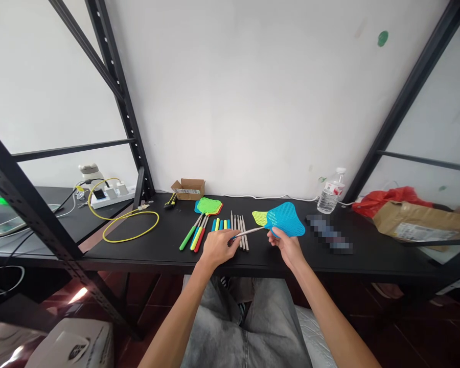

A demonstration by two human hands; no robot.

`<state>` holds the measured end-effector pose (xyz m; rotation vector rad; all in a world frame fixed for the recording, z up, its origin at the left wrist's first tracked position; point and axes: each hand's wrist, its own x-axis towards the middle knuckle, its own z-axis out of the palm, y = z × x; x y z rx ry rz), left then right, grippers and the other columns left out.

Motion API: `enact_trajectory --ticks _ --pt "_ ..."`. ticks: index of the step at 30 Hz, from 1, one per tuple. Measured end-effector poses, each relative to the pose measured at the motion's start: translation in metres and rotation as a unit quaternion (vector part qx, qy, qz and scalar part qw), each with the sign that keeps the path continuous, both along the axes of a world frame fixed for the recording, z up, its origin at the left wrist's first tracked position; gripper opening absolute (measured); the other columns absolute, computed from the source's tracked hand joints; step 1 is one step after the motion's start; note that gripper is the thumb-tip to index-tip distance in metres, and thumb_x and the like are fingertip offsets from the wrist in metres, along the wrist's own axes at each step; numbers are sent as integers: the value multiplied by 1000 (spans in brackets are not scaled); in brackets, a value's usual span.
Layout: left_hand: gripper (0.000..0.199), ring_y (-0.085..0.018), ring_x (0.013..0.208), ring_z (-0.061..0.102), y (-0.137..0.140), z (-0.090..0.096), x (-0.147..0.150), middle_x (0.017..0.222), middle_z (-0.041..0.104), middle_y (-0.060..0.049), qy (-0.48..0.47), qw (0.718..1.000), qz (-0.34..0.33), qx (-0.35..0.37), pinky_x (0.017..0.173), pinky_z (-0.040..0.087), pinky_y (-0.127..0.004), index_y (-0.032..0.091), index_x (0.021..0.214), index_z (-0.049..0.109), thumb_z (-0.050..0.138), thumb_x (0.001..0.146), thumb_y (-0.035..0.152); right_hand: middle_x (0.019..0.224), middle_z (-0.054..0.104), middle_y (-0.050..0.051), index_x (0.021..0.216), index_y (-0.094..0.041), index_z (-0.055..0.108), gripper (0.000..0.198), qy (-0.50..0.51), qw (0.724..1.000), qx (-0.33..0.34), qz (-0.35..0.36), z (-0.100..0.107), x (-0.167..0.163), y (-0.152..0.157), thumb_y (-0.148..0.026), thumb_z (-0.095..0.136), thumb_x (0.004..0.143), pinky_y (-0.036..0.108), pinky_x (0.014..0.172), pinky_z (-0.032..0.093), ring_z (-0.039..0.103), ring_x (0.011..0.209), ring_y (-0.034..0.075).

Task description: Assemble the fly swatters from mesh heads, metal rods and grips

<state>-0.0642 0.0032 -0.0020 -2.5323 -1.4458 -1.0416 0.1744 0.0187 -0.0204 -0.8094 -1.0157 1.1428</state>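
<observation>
A blue fly swatter [285,219] is held just above the black desk, its mesh head toward the right and its metal rod running left. My right hand [287,246] is closed on the base of the head, thumb on top. Around the rod's left end my left hand [220,248] is closed; a bit of blue shows there, the rest hidden by the fingers. Several bare metal rods [243,235] lie between my hands, with coloured handle grips [221,225] partly behind my left hand. A yellow-green swatter head [259,218] lies behind the blue one. Whole swatters [209,206] are stacked farther left.
A small cardboard box [189,189] stands by the wall, and a yellow cable [131,237] loops at the left. On the right are a water bottle [331,191], a blurred item [328,234], and a brown package [417,222] with a red bag [387,199]. Black shelf posts flank the desk.
</observation>
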Motion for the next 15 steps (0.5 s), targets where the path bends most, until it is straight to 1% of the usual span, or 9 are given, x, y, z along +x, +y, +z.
enact_trajectory --ticks 6,15 --pt "32 -19 91 69 1 -2 0 103 74 -3 3 1000 -3 -6 74 48 -26 27 114 69 44 96 38 70 68 4 72 -19 69 24 -11 1000 0 17 1 -1 -1 -40 78 71 27 52 42 59 59 15" --pt "36 -19 85 70 4 -7 -1 98 75 -5 14 1000 7 6 69 47 -26 27 115 70 42 97 43 68 66 4 70 -18 68 26 -45 998 16 47 -2 2 0 -42 75 76 28 55 42 58 62 15"
